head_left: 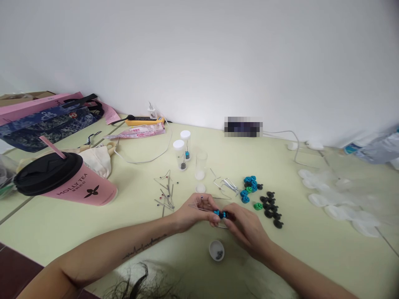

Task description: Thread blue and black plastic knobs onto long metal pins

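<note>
Head view: the two hands are close together over the near middle part of the tabletop (137, 178).
Left hand (199, 211): its fingers are clamped on the left side of a small blue-and-black piece (222, 214).
Right hand (245, 224): its fingers pinch the same piece from the right side.
Thin wire (222, 227): it shows just below the fingers; where it ends, I cannot tell.
White dish (213, 248): on the near side of the hands, with some small grey parts (220, 254) inside.
Metal pins (168, 196): scattered to the left of the hands.
White cap (200, 188): lying just beyond the left hand, near a clear tube (201, 160), which stands upright.
Capped tubes (180, 153): two, upright, farther and more left.
Bent wires (230, 186): a bundle beyond the right hand.
Blue pieces (245, 199): to the right, mixed with some green ones.
Black pieces (268, 213): grouped farther right.
Pink cup (104, 189): at the left, with black lid and straw.
Power strip (140, 122): far left, close to the wall.
</note>
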Motion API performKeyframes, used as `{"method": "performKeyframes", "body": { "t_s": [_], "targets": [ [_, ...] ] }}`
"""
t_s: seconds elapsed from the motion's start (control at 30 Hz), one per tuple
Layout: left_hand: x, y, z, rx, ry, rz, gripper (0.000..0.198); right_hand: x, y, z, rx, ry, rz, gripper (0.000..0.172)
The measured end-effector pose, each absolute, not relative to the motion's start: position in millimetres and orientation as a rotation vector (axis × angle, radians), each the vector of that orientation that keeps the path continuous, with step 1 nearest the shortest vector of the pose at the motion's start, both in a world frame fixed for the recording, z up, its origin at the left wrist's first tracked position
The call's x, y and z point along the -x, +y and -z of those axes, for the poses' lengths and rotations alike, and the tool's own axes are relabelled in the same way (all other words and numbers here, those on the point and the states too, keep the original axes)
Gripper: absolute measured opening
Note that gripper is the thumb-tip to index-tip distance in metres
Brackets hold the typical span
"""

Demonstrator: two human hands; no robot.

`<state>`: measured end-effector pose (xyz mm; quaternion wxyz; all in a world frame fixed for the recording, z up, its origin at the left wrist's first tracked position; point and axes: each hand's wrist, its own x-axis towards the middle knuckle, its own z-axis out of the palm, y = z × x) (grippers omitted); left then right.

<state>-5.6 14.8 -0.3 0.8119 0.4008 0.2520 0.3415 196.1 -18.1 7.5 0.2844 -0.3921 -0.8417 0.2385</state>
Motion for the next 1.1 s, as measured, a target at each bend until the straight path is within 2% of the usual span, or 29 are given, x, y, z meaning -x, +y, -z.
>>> {"method": "performKeyframes", "body": {
  "t_s": [0.23,0.37,0.5,0.97,1.1],
  "targets": [
    [5.8,14.0,-2.2,-0.86,0.546,-0.698,0.024,-197.0,-16.5,-5.3,1.022,-2.263,-0.64,0.019],
    [5.7,14.8,-0.7,-0.848,0.547,-0.724,0.024,-197.9,-17.4,-5.7,1.022,-2.238,-0.625,0.015],
    [5.2,16.0,0.7,-0.839,0.554,-0.747,0.024,-197.1,-18.3,-6.4,0.939,-2.19,-0.559,0.023],
    [7.3,16.4,-1.3,-0.878,0.541,-0.663,0.024,-197.0,-19.0,-2.5,0.983,-2.2,-0.526,0.009],
    [6.7,15.7,1.3,-0.883,0.545,-0.663,0.025,-197.0,-18.4,-4.8,1.001,-2.211,-0.513,0.01]
  ]
}}
